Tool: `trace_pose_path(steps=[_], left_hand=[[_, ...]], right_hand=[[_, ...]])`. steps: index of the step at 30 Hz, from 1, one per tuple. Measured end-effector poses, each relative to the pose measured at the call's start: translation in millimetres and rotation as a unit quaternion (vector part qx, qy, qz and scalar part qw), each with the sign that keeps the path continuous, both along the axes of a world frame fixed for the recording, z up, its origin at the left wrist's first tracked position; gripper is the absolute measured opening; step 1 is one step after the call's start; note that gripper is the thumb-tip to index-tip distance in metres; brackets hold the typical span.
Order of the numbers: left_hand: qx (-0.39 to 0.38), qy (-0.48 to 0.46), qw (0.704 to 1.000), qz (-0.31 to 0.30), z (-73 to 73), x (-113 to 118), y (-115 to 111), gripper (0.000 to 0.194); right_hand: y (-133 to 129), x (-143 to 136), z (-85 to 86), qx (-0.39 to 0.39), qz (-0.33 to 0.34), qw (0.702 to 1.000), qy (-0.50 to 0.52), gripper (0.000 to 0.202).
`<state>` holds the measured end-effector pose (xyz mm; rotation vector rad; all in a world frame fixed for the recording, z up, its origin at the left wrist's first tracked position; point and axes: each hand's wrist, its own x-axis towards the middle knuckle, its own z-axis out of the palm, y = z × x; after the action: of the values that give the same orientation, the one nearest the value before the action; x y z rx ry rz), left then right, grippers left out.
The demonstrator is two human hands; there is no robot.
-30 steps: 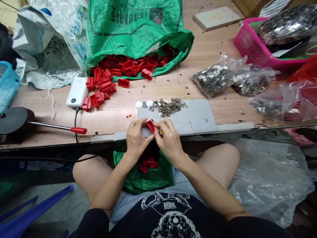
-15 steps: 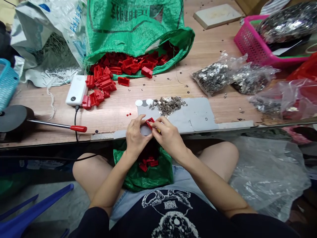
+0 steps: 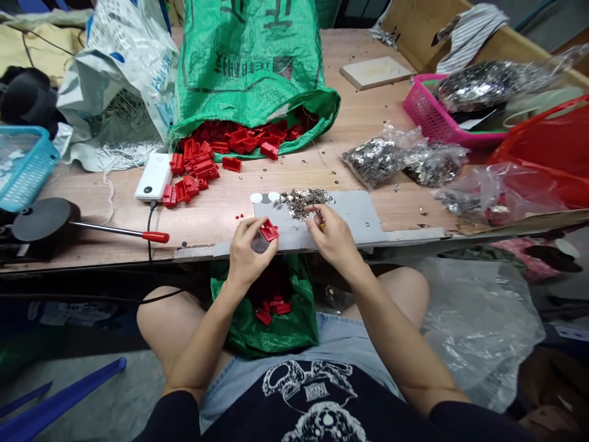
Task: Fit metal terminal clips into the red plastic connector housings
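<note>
My left hand [image 3: 246, 252] pinches a small red plastic housing [image 3: 269, 230] between thumb and fingers, its hollow side facing up, just above the front of the grey mat [image 3: 363, 212]. My right hand [image 3: 334, 233] is at the near right edge of a heap of small metal pieces [image 3: 301, 201]. Its fingers are curled around something with a yellow part [image 3: 322, 227], mostly hidden by the hand; whether a metal piece is also between the fingertips I cannot tell. In my lap lies an open green bag [image 3: 276, 337] with several red housings [image 3: 276, 307] inside.
More red housings [image 3: 197, 162] spill from a large green sack [image 3: 248, 80]. A white power bank [image 3: 154, 177] and a red-tipped lever [image 3: 154, 236] are at left. Clear bags of metal parts [image 3: 375, 159] and a pink basket [image 3: 427, 110] stand at right.
My right hand has moved right, away from the red housing, to the metal heap. My left hand still holds the housing. The camera view has shifted and tilted up slightly.
</note>
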<state>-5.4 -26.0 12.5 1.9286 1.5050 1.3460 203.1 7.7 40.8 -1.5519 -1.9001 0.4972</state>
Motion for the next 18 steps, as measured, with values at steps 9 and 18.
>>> trace_pose_path(steps=[9, 18], left_hand=[[-0.042, 0.186, 0.982, 0.004, -4.9, -4.3, -3.7, 0.048], [-0.024, 0.248, 0.966, 0.072, -15.3, -3.6, 14.0, 0.051]], right_hand=[[30.8, -34.6, -2.9, -0.03, -0.025, 0.973, -0.229, 0.019], [54.5, -27.1, 10.7, -0.08, 0.042, 0.941, -0.327, 0.021]])
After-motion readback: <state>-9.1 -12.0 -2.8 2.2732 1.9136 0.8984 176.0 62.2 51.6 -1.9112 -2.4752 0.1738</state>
